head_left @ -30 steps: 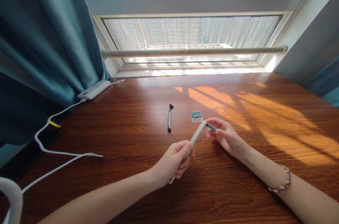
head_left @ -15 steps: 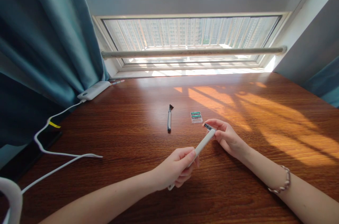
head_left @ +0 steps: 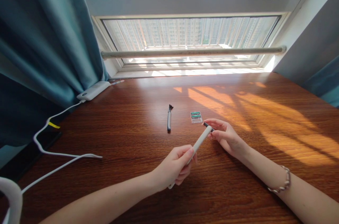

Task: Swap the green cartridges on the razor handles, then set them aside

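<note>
My left hand (head_left: 178, 164) is closed around a long, slim white handle (head_left: 201, 141) that slants up to the right. At its far tip sits a small dark razor cartridge (head_left: 206, 125), pinched between the thumb and fingers of my right hand (head_left: 225, 135). The handle's tip overlaps the cartridge; I cannot tell whether the two are joined. Just beyond the right fingertips lies a clear plastic case (head_left: 196, 117) with green-striped razor cartridges in it. Further left on the table a black and grey razor (head_left: 169, 118) lies lengthwise, its head away from me.
The brown wooden table (head_left: 127, 118) runs up to a window with a horizontal rail (head_left: 193, 53). On the left are a blue curtain (head_left: 53, 33), a white power strip (head_left: 94, 90) and a white cable (head_left: 60, 153). Sunlight falls across the table's right side.
My left hand and the white handle have shifted slightly left, and the handle's tip has moved up and left. The cartridge has turned a little in my right fingers.
</note>
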Demonstrator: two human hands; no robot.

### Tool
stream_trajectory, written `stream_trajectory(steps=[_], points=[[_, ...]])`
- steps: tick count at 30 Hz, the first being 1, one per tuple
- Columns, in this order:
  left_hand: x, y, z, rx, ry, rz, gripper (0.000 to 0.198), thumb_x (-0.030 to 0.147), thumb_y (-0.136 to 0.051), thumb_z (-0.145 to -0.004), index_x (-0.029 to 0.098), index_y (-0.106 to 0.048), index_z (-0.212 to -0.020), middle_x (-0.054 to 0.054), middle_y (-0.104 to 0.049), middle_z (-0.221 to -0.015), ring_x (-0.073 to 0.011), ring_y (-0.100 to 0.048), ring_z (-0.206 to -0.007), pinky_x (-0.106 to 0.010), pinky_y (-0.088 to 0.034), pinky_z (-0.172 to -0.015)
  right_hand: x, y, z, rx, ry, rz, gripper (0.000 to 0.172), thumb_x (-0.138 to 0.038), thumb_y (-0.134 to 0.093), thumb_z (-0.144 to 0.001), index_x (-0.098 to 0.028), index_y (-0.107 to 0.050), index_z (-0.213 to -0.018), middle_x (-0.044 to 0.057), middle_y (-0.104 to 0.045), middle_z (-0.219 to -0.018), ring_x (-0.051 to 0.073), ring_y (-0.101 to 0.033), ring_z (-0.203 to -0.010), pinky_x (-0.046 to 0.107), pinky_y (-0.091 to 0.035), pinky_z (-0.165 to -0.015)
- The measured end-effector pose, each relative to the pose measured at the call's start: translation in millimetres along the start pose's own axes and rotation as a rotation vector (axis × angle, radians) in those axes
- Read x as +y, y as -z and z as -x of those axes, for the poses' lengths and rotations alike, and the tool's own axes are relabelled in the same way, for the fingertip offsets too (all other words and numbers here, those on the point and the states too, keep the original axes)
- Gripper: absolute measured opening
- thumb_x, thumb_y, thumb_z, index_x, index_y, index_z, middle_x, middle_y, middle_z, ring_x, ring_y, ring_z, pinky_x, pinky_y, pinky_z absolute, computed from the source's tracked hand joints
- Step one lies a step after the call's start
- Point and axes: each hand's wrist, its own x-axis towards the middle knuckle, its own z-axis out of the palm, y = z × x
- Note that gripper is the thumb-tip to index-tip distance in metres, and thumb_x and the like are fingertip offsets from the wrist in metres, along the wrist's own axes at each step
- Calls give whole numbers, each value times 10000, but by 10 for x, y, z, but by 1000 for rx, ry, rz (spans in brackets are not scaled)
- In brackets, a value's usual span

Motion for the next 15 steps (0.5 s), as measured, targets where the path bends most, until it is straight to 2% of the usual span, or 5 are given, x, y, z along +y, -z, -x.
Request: stream_trajectory(steps=[3,6,10,15], points=[[-6,5,-1,-15,8,-43,303,468,-379,-839,183,-417,-743,113,-250,-399,-23,-173,-300,-111,-165,-261,5,5,-4,9,13,24,351,-209,-723,-589,-230,-660,-933,33,-635,-920,135,-507,-751,241,-396,-635],[-2,13,-8,13,8,-53,309,472,-377,-838,180,-424,-747,110,-259,-404,-21,-182,-304,-110,-168,-266,16,11,-9,20,6,31,359,-178,-715,-589,-230,-657,-939,34,-620,-932,123,-484,-723,223,-384,-586],[7,14,-12,68,-6,-19,326,496,-362,-834,186,-421,-752,113,-254,-404,-21,-165,-305,-117,-148,-274,26,15,-8,30,15,34,345,-174,-709,-584,-211,-662,-924,29,-610,-839,112,-461,-684,226,-373,-581],[3,11,-10,33,12,-47,323,497,-382,-824,186,-423,-746,114,-258,-398,-23,-178,-304,-120,-156,-274,22,17,-2,17,21,63,339,-181,-705,-593,-220,-657,-926,14,-595,-792,104,-449,-649,228,-366,-567]])
